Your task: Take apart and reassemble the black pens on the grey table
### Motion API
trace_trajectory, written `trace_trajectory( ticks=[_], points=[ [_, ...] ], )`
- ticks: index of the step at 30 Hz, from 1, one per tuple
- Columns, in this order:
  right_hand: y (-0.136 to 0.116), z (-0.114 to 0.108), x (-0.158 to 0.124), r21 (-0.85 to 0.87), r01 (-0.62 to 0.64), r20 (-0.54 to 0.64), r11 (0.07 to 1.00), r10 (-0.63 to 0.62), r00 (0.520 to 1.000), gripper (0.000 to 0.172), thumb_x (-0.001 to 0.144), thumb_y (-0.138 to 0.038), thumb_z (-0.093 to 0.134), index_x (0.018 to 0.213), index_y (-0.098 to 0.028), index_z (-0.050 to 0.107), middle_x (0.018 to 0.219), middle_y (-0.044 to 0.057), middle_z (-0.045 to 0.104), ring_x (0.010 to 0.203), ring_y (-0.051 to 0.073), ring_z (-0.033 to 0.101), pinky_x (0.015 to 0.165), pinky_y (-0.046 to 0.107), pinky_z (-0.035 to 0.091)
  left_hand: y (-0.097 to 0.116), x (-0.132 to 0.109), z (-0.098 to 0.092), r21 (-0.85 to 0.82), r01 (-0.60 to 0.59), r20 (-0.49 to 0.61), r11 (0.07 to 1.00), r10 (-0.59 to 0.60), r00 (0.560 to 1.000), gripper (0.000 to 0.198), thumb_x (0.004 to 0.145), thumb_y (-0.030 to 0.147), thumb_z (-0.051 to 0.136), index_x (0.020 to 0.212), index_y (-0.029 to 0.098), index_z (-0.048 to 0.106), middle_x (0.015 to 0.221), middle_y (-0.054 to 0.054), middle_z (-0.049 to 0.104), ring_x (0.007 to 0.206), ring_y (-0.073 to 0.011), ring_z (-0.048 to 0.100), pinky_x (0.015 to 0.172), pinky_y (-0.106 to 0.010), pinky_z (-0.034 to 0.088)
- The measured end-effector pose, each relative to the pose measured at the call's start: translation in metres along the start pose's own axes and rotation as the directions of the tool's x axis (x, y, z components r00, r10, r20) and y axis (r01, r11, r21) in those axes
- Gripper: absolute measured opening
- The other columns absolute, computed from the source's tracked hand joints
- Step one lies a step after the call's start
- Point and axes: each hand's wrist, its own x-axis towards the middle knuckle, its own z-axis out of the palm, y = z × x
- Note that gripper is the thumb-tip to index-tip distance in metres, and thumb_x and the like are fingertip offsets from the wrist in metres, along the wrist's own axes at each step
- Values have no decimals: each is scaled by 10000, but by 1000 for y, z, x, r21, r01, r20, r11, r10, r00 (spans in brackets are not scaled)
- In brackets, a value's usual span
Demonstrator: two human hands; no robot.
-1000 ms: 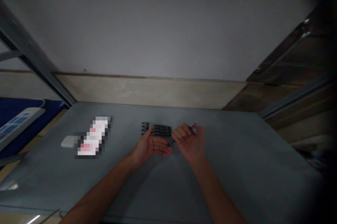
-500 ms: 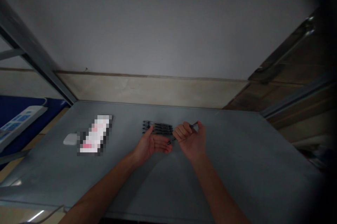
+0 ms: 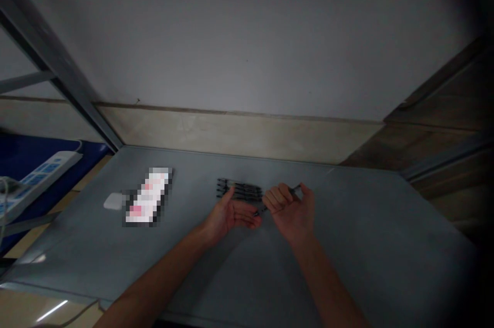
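My right hand [image 3: 292, 211] is wrapped round a dark pen [image 3: 262, 211], with the thumb at the pen's upper end. The pen slants down to the left, and its lower end reaches the fingertips of my left hand [image 3: 230, 216]. That left hand is open, palm turned inward, thumb up and fingers stretched out. Just behind the hands, several black pens [image 3: 243, 192] lie side by side in a row on the grey table [image 3: 370, 246]. My left thumb covers part of the row.
A phone-like object with a blurred-out screen [image 3: 150, 197] lies on the left of the table, beside a small white case [image 3: 115, 201]. A white power strip [image 3: 48, 174] rests on a blue surface at far left. The wall [image 3: 247, 86] rises behind the table.
The view has shifted a little, so the table and hands appear farther right. Both hands keep nearly the same pose, with the pen still in my right hand.
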Motion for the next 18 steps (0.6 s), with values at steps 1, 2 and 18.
trace_trajectory(
  ticks=[1, 2, 18],
  points=[
    [0, 0, 0, -2, -5, -3, 1000, 5, 1000, 593, 797, -485, 622, 625, -235, 112, 537, -69, 193, 495, 117, 188, 469, 274, 288, 0, 0, 0, 2, -2, 0, 1000, 2, 1000, 811, 977, 649, 231, 903, 59, 783, 892, -206, 771, 824, -270, 731, 868, -387, 524],
    [0, 0, 0, -3, -5, -9, 1000, 5, 1000, 593, 795, -474, 623, 625, -235, 108, 537, -68, 191, 496, 119, 185, 469, 276, 285, 0, 0, 0, 4, -4, -1, 1000, 4, 1000, 808, 976, 650, 237, 903, 58, 782, 894, -206, 771, 825, -269, 730, 871, -386, 522],
    [0, 2, -2, 16, 6, -16, 1000, -6, 1000, 618, 790, -475, 640, 627, -238, 93, 537, -71, 178, 496, 129, 198, 472, 283, 303, -1, 1, -4, 18, 1, 15, 1000, -1, 1000, 785, 923, 724, 351, 915, 63, 774, 920, -212, 768, 862, -274, 718, 902, -404, 505]
  ],
)
